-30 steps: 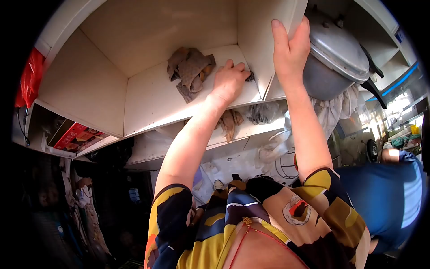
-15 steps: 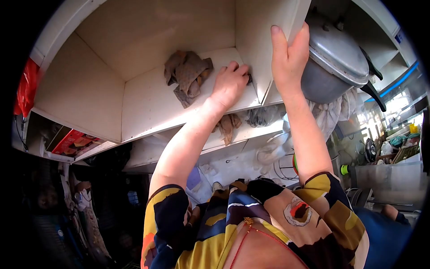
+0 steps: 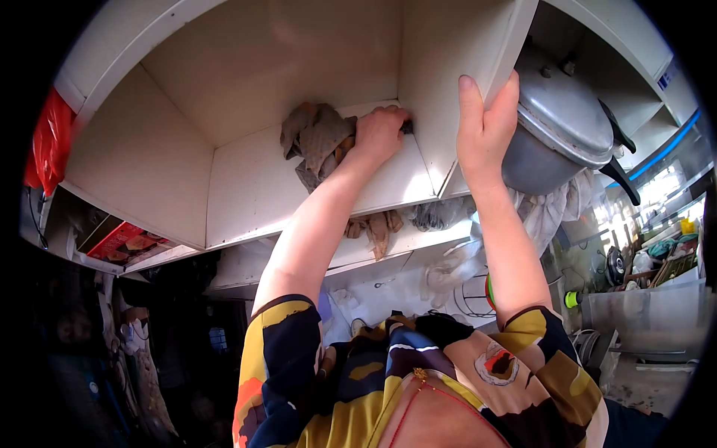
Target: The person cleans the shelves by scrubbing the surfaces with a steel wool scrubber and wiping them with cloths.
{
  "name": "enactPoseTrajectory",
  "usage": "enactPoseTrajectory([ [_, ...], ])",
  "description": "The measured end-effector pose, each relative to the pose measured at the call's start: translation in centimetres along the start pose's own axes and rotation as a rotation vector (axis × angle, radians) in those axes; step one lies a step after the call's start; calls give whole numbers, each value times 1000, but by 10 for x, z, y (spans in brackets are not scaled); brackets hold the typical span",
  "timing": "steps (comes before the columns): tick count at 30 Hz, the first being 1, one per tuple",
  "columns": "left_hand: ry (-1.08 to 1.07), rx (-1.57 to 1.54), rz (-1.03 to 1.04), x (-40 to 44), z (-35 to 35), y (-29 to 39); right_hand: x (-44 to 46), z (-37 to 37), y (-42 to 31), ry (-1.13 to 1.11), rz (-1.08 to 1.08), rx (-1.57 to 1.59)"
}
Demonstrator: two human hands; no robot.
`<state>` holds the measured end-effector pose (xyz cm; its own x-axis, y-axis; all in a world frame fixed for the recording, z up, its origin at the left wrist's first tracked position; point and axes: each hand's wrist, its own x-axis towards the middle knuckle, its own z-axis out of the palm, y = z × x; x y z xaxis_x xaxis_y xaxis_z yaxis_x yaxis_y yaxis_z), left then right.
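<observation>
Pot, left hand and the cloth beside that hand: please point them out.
Pot (image 3: 562, 112), head view: on its lid.
Left hand (image 3: 379, 134), head view: on its back.
Cloth (image 3: 319, 136), head view: on its middle folds.

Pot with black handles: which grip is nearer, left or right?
Right. The right grip is on the divider beside the pot; the left grip is farther, across the divider, near the cloth.
</observation>
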<state>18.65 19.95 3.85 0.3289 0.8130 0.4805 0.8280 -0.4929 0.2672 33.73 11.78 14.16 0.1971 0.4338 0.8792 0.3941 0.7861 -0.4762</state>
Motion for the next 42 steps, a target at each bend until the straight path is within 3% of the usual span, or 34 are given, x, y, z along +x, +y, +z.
enactPoseTrajectory([
  [7, 1, 54, -293, 46, 18, -31, -2, 2, 3, 8, -42, 8],
  [13, -30, 260, -43, 48, 40, -50, -2, 5, 2, 92, -71, -102],
  [15, -151, 239, -174, 49, 9, -29, 0, 9, -1, 148, -116, -94],
  [16, -61, 367, -29, 51, 26, -57, 0, 10, -5, 162, -105, -104],
  [18, -272, 527, -78, 53, 9, -49, -2, 11, -8, 185, -82, -103],
  [22, -175, 225, -103, 43, -7, -36, -2, 14, -11, 192, -39, -87],
  [32, -289, -51, -58, 21, -3, 0, -2, 15, -9, 227, -69, -108],
  [36, -141, -166, 121, -39, -8, 29, -4, 13, 3, 183, -130, -106],
  [39, -183, -366, 232, -72, -39, 52, -4, 11, 8, 147, -159, -83],
  [42, -294, -434, 175, -85, -57, 45, -7, 7, 0, 81, -48, -23],
])
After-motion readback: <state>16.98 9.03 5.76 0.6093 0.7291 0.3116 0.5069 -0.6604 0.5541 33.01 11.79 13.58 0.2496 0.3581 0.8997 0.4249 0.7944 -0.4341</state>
